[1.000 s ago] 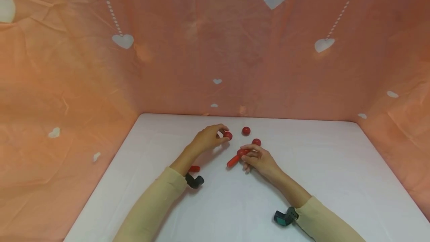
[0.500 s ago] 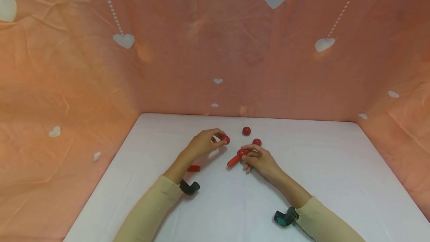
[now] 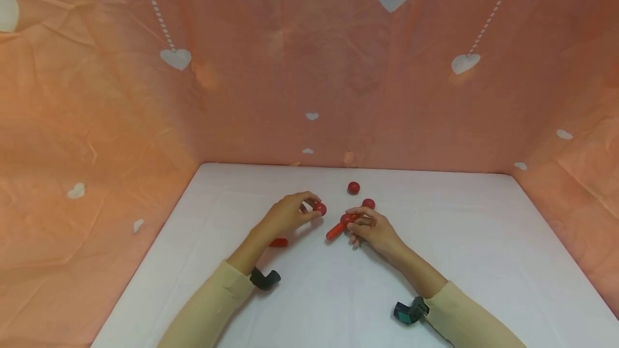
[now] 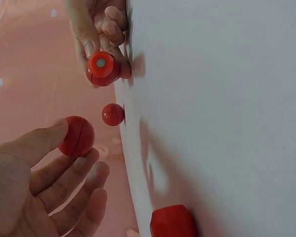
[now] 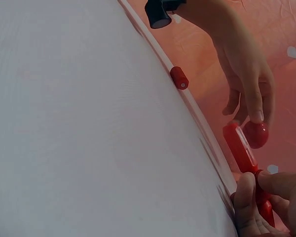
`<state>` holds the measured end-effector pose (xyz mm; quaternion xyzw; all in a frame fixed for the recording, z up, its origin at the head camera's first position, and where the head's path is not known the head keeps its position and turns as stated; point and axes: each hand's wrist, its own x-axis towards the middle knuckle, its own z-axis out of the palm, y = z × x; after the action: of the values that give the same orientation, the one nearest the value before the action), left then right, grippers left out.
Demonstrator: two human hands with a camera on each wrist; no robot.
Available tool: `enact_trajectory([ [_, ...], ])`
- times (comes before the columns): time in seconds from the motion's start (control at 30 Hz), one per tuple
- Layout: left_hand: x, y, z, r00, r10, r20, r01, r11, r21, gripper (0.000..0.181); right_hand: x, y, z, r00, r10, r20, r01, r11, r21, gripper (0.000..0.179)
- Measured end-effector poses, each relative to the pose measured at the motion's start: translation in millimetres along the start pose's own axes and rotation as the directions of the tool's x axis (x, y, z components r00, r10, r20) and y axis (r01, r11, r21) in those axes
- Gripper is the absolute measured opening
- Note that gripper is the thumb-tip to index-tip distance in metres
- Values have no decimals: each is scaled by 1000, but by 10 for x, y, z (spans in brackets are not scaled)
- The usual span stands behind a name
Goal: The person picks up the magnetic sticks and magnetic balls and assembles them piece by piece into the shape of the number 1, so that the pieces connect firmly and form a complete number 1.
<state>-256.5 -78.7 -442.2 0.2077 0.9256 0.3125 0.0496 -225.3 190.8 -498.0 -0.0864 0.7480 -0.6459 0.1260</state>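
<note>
My left hand [image 3: 286, 216] pinches a smooth red ball [image 3: 320, 209] between thumb and fingertips, above the table; a thin seam shows on the ball [image 4: 77, 137] in the left wrist view. To its right, my right hand [image 3: 376, 231] grips a red ball [image 3: 346, 219] joined to a red rod [image 3: 335, 231] that points toward the left hand's side. The rod's end [image 4: 101, 63] carries a small silver disc. In the right wrist view, more red rod [image 5: 266, 211] continues past the right fingers, partly hidden. Another red ball [image 3: 369, 204] lines up beyond those fingers.
One loose red ball [image 3: 354, 188] lies farther back on the white table [image 3: 459, 240]. A short red rod [image 3: 279, 243] rests on the table beside the left forearm, partly covered by it. An orange cloth with white hearts [image 3: 338, 69] rises behind the table.
My left hand has drawn back toward me and slightly left, carrying its red ball away from the loose ball at the back. My right hand keeps its place and its grip.
</note>
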Motion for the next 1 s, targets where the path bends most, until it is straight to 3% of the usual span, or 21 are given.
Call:
enact_trajectory([
  [0.4,-140,-26,6,998,49,33,-48,999,-18,29,5,-10,-23,999,-50,19,49,998,33,41],
  [0.73,-238,-78,34,997,56,56,-53,998,-46,28,12,-9,-21,1000,0,-7,0,1000,-12,41],
  [1.0,-303,-67,38,991,76,106,-71,996,-47,26,20,-11,-14,1000,-3,4,3,1000,26,42],
])
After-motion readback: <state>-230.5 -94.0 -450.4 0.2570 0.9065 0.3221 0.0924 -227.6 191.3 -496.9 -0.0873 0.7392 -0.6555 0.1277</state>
